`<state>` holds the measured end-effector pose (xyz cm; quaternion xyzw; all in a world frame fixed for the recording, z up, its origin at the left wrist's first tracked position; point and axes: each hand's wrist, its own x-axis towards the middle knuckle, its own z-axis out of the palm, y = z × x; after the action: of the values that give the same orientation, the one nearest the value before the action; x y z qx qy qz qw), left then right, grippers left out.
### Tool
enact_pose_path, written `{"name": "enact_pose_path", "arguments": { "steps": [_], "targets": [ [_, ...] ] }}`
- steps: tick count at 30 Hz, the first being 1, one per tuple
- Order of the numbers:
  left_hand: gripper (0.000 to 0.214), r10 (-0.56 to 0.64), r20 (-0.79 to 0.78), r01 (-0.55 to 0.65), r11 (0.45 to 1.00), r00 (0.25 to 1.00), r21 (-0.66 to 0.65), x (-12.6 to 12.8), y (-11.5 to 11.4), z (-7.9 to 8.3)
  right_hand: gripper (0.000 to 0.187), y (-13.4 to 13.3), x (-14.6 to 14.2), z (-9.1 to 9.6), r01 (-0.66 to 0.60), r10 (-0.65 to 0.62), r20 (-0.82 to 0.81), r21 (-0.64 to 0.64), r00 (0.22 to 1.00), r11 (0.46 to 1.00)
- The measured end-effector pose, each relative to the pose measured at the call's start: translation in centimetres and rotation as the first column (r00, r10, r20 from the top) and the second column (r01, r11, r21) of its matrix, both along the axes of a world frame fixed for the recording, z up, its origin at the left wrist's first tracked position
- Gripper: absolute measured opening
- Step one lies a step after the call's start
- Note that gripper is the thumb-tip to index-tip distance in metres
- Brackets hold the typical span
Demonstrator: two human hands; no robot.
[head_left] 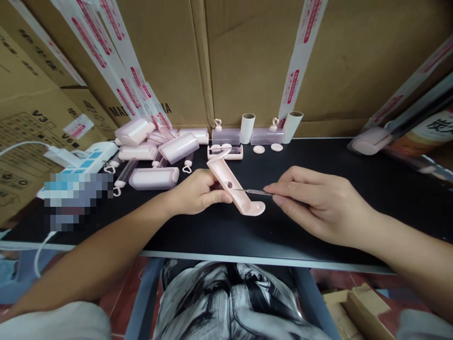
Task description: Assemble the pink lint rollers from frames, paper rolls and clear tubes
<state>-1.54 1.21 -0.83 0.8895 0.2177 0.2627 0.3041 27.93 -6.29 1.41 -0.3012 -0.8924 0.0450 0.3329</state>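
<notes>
My left hand (198, 192) grips a pale pink plastic roller holder (241, 198), a long trough with upturned ends, tilted above the black tabletop. A small dark reddish piece (230, 185) shows at the middle of its channel. Between the thumb and fingertips of my right hand (318, 200) is a thin metal tool (256, 191). It points left, its tip inside the channel close to the dark piece; whether they touch I cannot tell. Just behind, another pink roller holder (235, 154) lies on the table.
Several pink rollers with clear covers (154, 179) are heaped at the left, beside a white power strip (101, 153). Two white cardboard tubes (247, 130) stand at the back near two pink discs (259, 149). Cardboard boxes (244, 61) wall off the rear.
</notes>
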Motion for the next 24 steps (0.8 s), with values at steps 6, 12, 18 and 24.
{"name": "enact_pose_path", "arguments": {
  "steps": [6, 12, 18, 24],
  "targets": [
    [0.048, 0.029, -0.011, -0.030, 0.999, 1.000, -0.027, 0.2, 0.0, -0.5, 0.026, 0.2, 0.0, -0.1, 0.026, -0.026, 0.001, 0.016, 1.000, 1.000],
    [0.048, 0.054, -0.040, -0.055, 0.998, 0.998, -0.025, 0.2, 0.0, -0.9, 0.025, 0.6, 0.3, -0.3, 0.009, -0.009, 0.012, 0.026, 1.000, 1.000],
    [0.051, 0.081, -0.077, -0.085, 0.995, 0.994, -0.051, 0.3, 0.0, -1.0, 0.026, 0.7, 0.3, -0.3, -0.007, 0.007, 0.008, 0.002, 1.000, 1.000],
    [0.049, 0.054, -0.108, -0.053, 0.999, 0.993, 0.011, 0.3, -0.1, -1.1, 0.025, 0.7, 0.5, -0.1, -0.006, 0.008, 0.046, -0.029, 0.999, 1.000]
  ]
}}
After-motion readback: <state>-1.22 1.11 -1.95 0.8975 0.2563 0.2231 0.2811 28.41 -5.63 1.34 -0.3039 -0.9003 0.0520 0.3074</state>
